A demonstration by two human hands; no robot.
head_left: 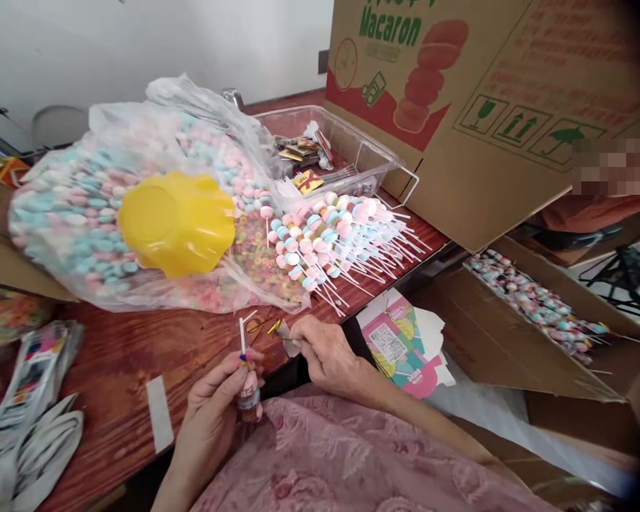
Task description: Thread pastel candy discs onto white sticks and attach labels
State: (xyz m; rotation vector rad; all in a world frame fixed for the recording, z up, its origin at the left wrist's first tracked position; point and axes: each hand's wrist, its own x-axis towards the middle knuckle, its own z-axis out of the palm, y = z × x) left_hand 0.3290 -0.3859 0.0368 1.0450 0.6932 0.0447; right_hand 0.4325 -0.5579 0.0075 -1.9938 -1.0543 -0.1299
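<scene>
My left hand [216, 402] is closed around a small bottle-shaped candy piece [249, 398] from which a white stick [242, 336] pokes upward, just over the near edge of the red-brown wooden table [139, 355]. My right hand [325, 352] is pinched on a small grey-brown object [286, 333] that I cannot identify, next to the stick's top. Behind the hands, a pile of pastel candies on white sticks [331, 238] lies on the table.
A big clear plastic bag of pastel candies [85, 206] carries a yellow plastic bowl [176, 222]. A clear tray [352, 153] and a large "Macaron" cardboard box [474, 114] stand behind. An open carton of wrapped candies [533, 302] sits lower right. Foil packets [32, 398] lie at left.
</scene>
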